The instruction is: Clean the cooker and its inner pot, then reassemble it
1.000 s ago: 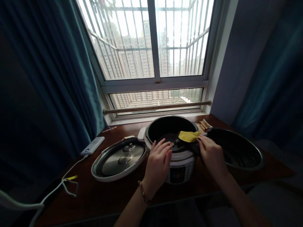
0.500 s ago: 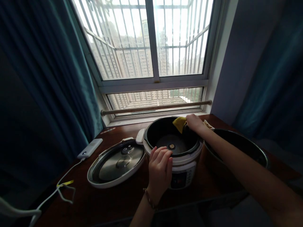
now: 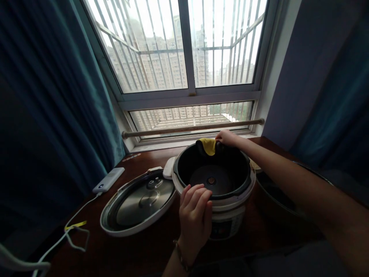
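A white electric pressure cooker (image 3: 170,168) stands uncovered on the table, its dark inside and a small round sensor at the bottom showing. My left hand (image 3: 196,211), with a bracelet on the wrist, has its fingers bent over the cooker's near rim. At the far rim my right hand (image 3: 228,138) grips a yellow cloth (image 3: 208,146), which hangs against the inner wall. The right fingertips are partly hidden behind the rim. To the left lies the cooker's round lid (image 3: 138,204), metal inner side up.
A dark inner pot (image 3: 276,194) stands on the right, partly behind my right forearm. A white power bank (image 3: 108,181) with a cable (image 3: 56,240) lies on the left of the brown table (image 3: 109,252). Blue curtains (image 3: 95,107) and a barred window surround the back.
My right hand and the cloth have slid left along the far rim. My left hand stays at the near rim. The view has shifted slightly, and the cooker appears a little closer.
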`<state>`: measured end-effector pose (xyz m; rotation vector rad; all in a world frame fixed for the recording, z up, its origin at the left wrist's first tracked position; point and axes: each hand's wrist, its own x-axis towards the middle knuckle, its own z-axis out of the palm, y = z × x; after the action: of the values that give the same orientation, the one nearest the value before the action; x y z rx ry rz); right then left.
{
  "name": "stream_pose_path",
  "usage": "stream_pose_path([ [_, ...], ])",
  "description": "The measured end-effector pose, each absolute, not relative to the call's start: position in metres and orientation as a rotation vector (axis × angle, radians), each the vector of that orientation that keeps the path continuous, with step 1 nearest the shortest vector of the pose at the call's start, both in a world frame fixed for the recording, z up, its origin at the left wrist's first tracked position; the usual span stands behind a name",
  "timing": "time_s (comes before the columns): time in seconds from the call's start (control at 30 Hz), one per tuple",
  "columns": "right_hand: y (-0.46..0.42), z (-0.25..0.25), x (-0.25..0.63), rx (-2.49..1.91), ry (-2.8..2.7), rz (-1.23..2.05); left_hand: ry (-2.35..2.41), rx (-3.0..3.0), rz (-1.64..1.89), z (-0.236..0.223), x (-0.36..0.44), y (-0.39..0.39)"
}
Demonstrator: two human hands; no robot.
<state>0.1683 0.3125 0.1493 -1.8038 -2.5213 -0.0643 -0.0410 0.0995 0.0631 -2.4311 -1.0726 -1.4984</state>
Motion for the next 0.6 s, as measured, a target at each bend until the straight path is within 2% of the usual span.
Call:
stream_pose_path([
  [0.2, 0.287, 0.151, 0.171, -1.926, -2.504, -0.162, -1.039, -2.424, -1.498, 0.061, -0.041, 0.103],
  [0.6, 0.182, 0.155, 0.185, -1.994, -2.561, -0.444, -1.038, -2.434, -1.516, 0.064, -0.04, 0.101],
])
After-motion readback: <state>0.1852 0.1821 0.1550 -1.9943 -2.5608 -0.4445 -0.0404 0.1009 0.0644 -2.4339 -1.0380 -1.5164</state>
